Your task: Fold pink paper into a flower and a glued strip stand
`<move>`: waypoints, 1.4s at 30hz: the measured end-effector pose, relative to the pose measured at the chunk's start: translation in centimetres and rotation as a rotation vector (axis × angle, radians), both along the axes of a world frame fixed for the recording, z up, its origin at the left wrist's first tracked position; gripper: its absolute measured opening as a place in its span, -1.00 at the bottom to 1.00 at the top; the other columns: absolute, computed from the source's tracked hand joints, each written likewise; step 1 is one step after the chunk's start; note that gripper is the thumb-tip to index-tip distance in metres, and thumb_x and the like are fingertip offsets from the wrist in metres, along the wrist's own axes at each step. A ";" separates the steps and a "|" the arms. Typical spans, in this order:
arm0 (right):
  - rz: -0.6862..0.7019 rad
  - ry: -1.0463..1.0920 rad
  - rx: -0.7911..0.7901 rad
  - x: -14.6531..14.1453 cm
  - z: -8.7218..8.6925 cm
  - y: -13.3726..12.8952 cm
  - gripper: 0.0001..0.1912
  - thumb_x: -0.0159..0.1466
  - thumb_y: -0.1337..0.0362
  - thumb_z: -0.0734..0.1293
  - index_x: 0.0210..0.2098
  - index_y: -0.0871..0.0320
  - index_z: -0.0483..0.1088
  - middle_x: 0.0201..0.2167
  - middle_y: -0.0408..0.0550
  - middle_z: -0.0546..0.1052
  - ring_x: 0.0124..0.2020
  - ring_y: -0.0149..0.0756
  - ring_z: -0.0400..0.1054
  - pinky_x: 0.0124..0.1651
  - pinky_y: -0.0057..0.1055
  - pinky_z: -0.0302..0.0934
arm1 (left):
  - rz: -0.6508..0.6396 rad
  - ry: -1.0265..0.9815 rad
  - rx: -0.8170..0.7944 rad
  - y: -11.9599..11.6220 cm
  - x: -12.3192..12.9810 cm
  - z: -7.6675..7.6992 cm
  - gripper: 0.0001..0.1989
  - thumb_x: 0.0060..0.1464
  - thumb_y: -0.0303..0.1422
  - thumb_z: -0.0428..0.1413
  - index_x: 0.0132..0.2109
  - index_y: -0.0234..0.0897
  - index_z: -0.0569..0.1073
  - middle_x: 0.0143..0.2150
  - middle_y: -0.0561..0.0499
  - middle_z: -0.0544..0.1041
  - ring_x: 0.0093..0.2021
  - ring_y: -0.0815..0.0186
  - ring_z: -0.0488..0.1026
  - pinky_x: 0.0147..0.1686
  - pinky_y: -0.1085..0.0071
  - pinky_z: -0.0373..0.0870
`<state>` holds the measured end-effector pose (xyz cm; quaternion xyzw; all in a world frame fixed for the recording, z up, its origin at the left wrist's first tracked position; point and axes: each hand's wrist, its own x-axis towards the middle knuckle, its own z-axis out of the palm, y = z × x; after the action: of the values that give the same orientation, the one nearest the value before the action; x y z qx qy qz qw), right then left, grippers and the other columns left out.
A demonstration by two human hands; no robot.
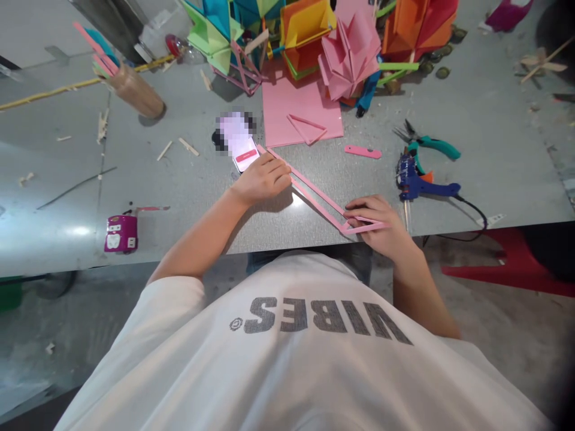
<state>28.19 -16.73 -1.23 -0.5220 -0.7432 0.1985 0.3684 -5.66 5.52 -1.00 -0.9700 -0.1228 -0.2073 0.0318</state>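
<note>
A long, narrow pink strip (318, 206), which looks like folded paper, slants across the table in front of me, its two sides lying nearly parallel. At its upper left part, my left hand (266, 176) grips it with the fingers held together, beside a phone (246, 157). My right hand (380, 222) holds the lower right end near the table edge, where the strip bends sharply into a short arm. The right fingers are closed round that bend, and some fingertips are hidden. Beyond my hands, a small pink triangle (309, 123) rests on a pink paper sheet (276, 123).
Right of my hands lie a blue glue gun (408, 177) with a cord, teal-handled pliers (438, 145) and a pink cutter (363, 152). Colourful folded paper pieces (308, 30) crowd the back. A brown cup (137, 93) and a purple box (121, 233) stand left.
</note>
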 end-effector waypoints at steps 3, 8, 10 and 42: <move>-0.013 0.014 -0.011 0.1 -0.3 0.0 -0.82 0.56 0.16 0.43 -0.06 -0.10 0.75 0.03 0.04 0.78 0.02 0.04 0.64 0.12 0.14 0.53 | 0.018 0.043 -0.090 -0.3 -0.2 0.3 -0.64 0.60 -0.44 -0.05 -0.10 -0.20 0.62 0.03 -0.18 0.78 0.06 0.12 0.69 0.06 -0.02 0.59; -0.031 0.028 -0.042 0.1 -0.5 0.0 -0.81 0.55 0.13 0.43 -0.06 -0.11 0.76 0.03 0.05 0.78 0.04 0.06 0.64 0.14 0.17 0.54 | 0.024 0.079 -0.047 -0.7 -0.6 0.8 -0.61 0.58 -0.45 -0.07 -0.07 -0.20 0.67 0.03 -0.22 0.78 0.04 0.08 0.69 0.01 0.01 0.65; -0.028 0.038 -0.040 0.1 -0.4 0.0 -0.81 0.55 0.13 0.43 -0.07 -0.11 0.76 0.03 0.04 0.77 0.04 0.05 0.65 0.15 0.16 0.53 | 0.004 0.102 -0.058 -0.8 -0.7 1.0 -0.61 0.53 -0.52 -0.06 -0.07 -0.23 0.67 -0.01 -0.23 0.77 0.01 0.07 0.68 -0.02 0.03 0.66; 0.031 0.013 -0.103 0.1 0.1 0.8 -0.88 0.48 0.15 0.50 -0.20 -0.11 0.71 -0.01 -0.06 0.78 -0.03 0.02 0.59 0.20 0.17 0.43 | 0.108 0.315 -0.532 -8.0 -3.4 3.7 -0.76 0.48 -0.37 0.07 -0.04 -0.22 0.66 -0.08 -0.14 0.73 -0.03 0.02 0.62 0.03 0.02 0.50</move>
<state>28.28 -15.98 -1.10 -0.5275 -0.7376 0.2456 0.3426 -9.06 -2.48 2.66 -0.9566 -0.2174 -0.0129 -0.1936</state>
